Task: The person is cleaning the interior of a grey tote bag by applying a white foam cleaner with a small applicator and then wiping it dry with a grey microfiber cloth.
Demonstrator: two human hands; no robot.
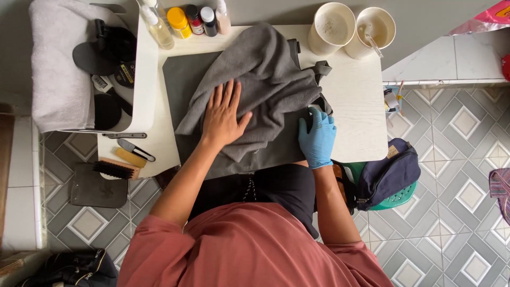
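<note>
A grey cloth (pixel 265 69) lies crumpled over a dark grey bag (pixel 186 79) on a small white table (pixel 356 90). My left hand (pixel 223 114), bare, presses flat on the cloth with its fingers spread. My right hand (pixel 317 137) wears a blue glove and grips the bag's right edge, where a grey strap (pixel 321 68) sticks out. What lies under the cloth is hidden.
Small bottles (pixel 180 21) stand at the table's back, two white cups (pixel 350 26) at the back right. A brush (pixel 117 169) and small tools (pixel 133 151) lie at the left edge. A white towel (pixel 56 69), a tray of black items (pixel 109 53) and a navy bag on a green stool (pixel 388 178) are nearby.
</note>
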